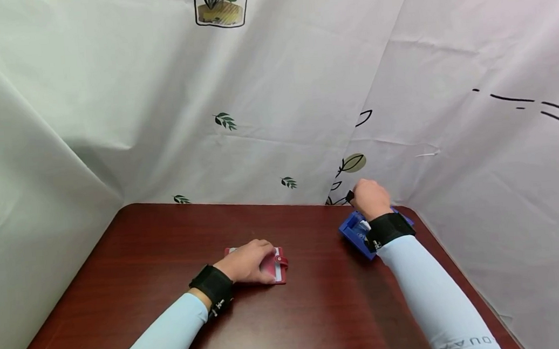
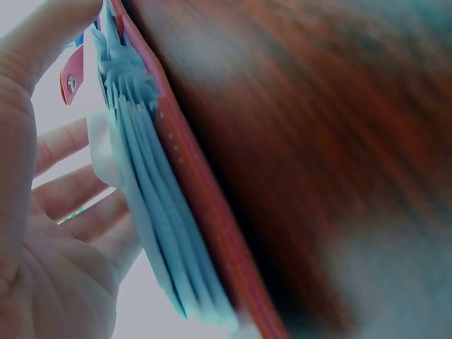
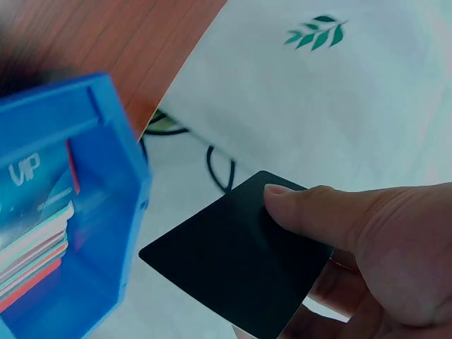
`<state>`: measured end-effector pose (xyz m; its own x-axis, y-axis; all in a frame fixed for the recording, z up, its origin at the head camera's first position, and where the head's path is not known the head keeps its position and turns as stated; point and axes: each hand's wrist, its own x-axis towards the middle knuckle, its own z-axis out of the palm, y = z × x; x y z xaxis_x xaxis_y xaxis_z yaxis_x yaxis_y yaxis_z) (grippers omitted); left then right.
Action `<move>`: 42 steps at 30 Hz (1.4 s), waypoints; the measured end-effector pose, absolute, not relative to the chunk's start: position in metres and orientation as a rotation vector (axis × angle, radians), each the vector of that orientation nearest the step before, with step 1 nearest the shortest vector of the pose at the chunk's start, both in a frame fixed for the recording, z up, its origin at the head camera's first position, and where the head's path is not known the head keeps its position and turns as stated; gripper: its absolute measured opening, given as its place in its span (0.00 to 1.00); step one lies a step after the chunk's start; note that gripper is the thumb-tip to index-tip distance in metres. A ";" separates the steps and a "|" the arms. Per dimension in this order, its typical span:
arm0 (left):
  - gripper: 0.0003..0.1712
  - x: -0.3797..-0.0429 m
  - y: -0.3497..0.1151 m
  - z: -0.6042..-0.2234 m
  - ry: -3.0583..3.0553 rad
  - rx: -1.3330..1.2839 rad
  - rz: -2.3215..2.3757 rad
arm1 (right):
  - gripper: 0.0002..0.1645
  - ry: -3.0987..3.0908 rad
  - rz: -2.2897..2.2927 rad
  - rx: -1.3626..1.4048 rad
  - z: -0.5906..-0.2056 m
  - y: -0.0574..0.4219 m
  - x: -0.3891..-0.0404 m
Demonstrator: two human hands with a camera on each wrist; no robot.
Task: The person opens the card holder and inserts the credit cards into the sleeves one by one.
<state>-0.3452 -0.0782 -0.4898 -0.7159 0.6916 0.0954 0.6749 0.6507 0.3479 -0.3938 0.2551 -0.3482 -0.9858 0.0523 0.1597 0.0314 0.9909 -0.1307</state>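
Note:
A red card holder (image 1: 280, 274) lies on the table under my left hand (image 1: 249, 262). In the left wrist view its stacked clear sleeves (image 2: 159, 212) stand above the red cover (image 2: 205, 219), thumb on one side and fingers on the other. A snap strap (image 2: 71, 75) sticks out from its far end. My right hand (image 1: 371, 198) pinches a plain black card (image 3: 233, 261) between thumb and fingers. That hand is raised over the blue box (image 1: 354, 237) at the table's right. Inside the box is a stack of cards (image 3: 35, 265), topped by one marked VIP (image 3: 32, 176).
The dark red wooden table (image 1: 159, 258) has rounded back corners. A white curtain (image 1: 159, 123) with printed leaves hangs right behind its back edge, and more of the cloth hangs along both sides. The blue box stands near the back right corner.

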 end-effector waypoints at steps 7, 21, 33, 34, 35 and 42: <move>0.39 -0.342 -0.081 -0.486 2.802 1.135 0.621 | 0.15 -2.978 0.240 0.108 -0.346 0.232 -0.387; 0.41 -0.342 -0.092 -0.483 2.744 1.064 0.792 | 0.12 -3.259 0.356 0.222 -0.351 0.182 -0.385; 0.35 -0.342 -0.104 -0.478 2.670 1.108 0.885 | 0.15 -3.237 0.723 0.245 -0.373 0.152 -0.385; 0.34 -0.343 -0.105 -0.478 2.665 1.112 0.891 | 0.12 -3.237 0.754 0.237 -0.375 0.149 -0.385; 0.33 -0.343 -0.106 -0.478 2.657 1.113 0.904 | 0.09 -3.237 0.805 0.225 -0.377 0.146 -0.384; 0.32 -0.344 -0.114 -0.478 2.620 1.079 1.001 | 0.09 -3.230 1.088 0.145 -0.396 0.126 -0.380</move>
